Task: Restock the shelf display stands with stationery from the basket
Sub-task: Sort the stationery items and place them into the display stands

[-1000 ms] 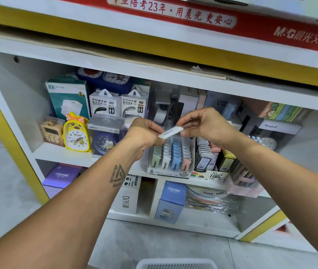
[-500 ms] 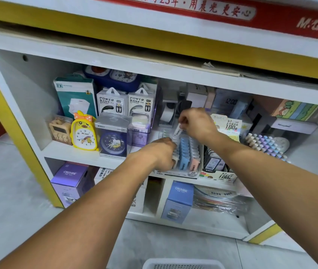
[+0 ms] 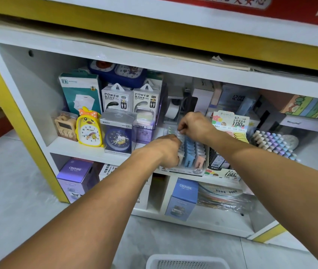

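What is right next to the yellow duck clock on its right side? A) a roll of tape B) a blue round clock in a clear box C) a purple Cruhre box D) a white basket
B: the yellow duck clock stands on the upper shelf, and directly beside it on the picture's right is the blue round clock in its clear box.

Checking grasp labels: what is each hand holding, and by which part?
The right hand pinches a small white lead case by its upper end. The left hand rests curled on the display stand; any hold is hidden.
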The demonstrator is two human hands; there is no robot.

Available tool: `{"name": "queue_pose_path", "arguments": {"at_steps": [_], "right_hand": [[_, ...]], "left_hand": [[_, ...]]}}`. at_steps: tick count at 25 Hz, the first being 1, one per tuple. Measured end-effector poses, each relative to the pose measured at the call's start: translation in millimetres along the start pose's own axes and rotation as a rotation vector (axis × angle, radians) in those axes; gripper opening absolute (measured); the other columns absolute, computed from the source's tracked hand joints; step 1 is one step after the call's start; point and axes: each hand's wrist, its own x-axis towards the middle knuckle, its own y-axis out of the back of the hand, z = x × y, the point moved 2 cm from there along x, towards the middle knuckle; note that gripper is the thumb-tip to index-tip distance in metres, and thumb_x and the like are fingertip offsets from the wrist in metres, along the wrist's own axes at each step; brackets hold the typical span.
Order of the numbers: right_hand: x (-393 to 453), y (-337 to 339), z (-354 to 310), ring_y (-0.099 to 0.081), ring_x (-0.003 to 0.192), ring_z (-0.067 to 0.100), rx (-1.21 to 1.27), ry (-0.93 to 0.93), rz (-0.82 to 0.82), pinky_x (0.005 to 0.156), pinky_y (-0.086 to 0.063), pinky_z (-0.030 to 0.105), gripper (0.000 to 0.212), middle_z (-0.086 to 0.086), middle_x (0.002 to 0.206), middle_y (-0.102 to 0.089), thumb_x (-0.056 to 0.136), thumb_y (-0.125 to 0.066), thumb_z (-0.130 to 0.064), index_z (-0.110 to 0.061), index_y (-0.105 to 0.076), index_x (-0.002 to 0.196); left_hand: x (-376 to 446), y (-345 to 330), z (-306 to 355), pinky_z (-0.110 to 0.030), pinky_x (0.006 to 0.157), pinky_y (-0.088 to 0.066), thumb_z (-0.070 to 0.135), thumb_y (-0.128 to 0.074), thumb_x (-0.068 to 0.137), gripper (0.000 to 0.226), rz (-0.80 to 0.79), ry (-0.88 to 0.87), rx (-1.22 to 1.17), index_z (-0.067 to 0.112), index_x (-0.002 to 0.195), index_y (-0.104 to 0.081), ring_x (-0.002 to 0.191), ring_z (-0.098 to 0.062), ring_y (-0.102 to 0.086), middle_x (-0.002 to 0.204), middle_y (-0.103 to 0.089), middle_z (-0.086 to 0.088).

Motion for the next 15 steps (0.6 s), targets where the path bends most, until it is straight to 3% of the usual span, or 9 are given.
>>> {"name": "queue_pose_path", "arguments": {"at_steps": [5, 8, 12, 15], "right_hand": [[-8, 5, 3, -0.063, 0.117, 0.02, -0.015, -0.006, -0.117, 0.103, -0.048, 0.03, 0.031, 0.002, 0.129, -0.067, 0.095, -0.061, -0.01, -0.018, -0.07, 0.123], [-36, 26, 14, -0.065, 0.109, 0.019, 0.074, 0.031, 0.035, 0.095, -0.048, 0.024, 0.027, 0.002, 0.121, -0.07, 0.096, -0.06, -0.013, -0.019, -0.072, 0.119], [-88, 60, 50, -0.066, 0.092, 0.013, 0.261, -0.08, 0.357, 0.085, -0.046, 0.02, 0.022, -0.001, 0.104, -0.076, 0.094, -0.059, -0.01, -0.018, -0.077, 0.105], [-113, 64, 72, -0.064, 0.111, 0.027, 0.29, -0.229, 0.385, 0.098, -0.049, 0.032, 0.028, 0.007, 0.12, -0.071, 0.098, -0.054, -0.018, -0.017, -0.07, 0.121]], "left_hand": [[5, -2, 0, -0.03, 0.089, -0.047, 0.016, -0.054, 0.093, 0.044, 0.043, 0.029, -0.021, 0.016, 0.137, -0.049, 0.118, -0.026, -0.055, 0.136, -0.052, -0.007], [10, -2, 4, -0.032, 0.086, -0.046, 0.02, -0.051, 0.095, 0.03, 0.196, 0.042, -0.064, 0.015, 0.125, -0.056, 0.115, -0.027, -0.055, 0.131, -0.054, -0.008], [25, -14, 21, -0.036, 0.112, -0.033, 0.029, -0.04, 0.101, 0.044, 0.24, -0.036, -0.099, 0.011, 0.141, -0.044, 0.141, -0.027, -0.034, 0.15, -0.039, -0.009], [34, -27, 32, -0.044, 0.122, -0.012, 0.042, -0.031, 0.103, 0.059, 0.202, -0.029, -0.04, 0.017, 0.155, -0.021, 0.151, -0.024, -0.01, 0.164, -0.014, -0.005]]}}
